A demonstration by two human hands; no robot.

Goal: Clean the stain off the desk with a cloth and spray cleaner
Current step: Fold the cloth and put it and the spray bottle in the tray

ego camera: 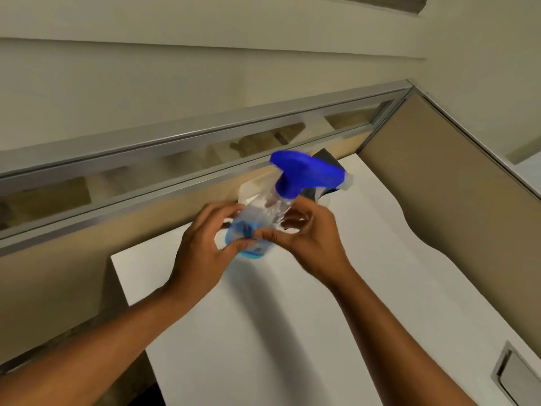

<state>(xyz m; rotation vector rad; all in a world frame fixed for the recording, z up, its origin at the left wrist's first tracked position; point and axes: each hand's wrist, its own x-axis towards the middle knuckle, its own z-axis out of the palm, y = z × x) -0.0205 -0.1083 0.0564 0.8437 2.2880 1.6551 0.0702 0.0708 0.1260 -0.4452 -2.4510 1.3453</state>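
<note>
A clear spray bottle [265,212] with a blue trigger head [304,171] and a little blue liquid at its bottom is held tilted above the white desk [278,332]. My left hand [205,244] grips its lower body from the left. My right hand [310,238] pinches the bottle from the right, fingers curled around its middle. The picture is blurred around the bottle. No cloth and no stain can be made out on the desk.
A beige partition with a metal-framed glass strip [205,148] runs behind the desk, and a second panel [439,186] closes the right side. A dark object [328,159] and a white thing sit behind the bottle. A metal cable cover [515,376] is set in the desk at lower right.
</note>
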